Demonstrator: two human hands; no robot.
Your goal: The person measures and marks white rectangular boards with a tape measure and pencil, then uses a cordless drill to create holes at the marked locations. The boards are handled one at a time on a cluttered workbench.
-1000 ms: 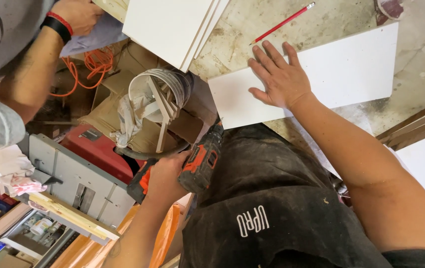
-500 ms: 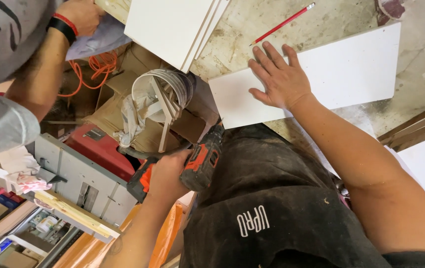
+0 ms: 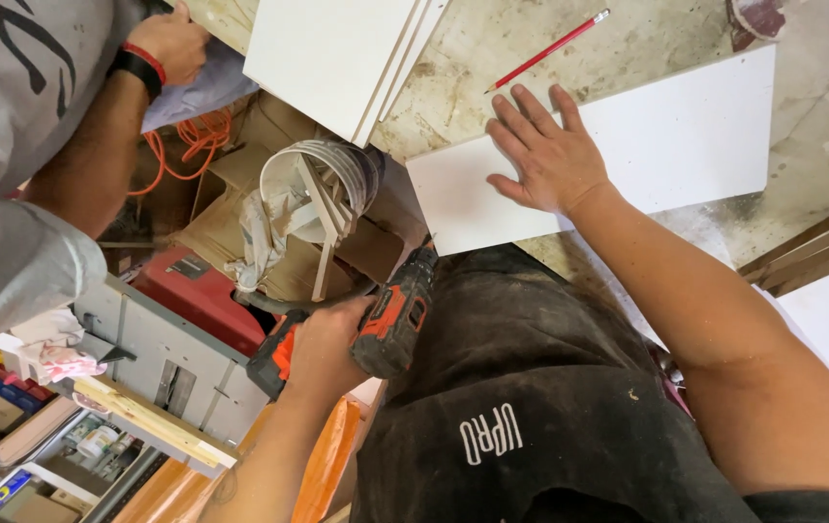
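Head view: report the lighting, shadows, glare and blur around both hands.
Head view: even, soft light; the white panel under the right hand is bright but not blown out, and the hand casts only a faint shadow on it. The left hand gripping the orange drill sits in dimmer light, sharp, without motion blur. Frame edges bend slightly from the wide lens.

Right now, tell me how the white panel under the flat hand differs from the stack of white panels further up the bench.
The single white panel lies alone on the bench, while the stack of white panels is several boards layered together. The right hand presses flat on the single panel; no hand touches the stack. The single panel lies by the red pencil; the stack overhangs the bench edge. Both are white, flat and rectangular.
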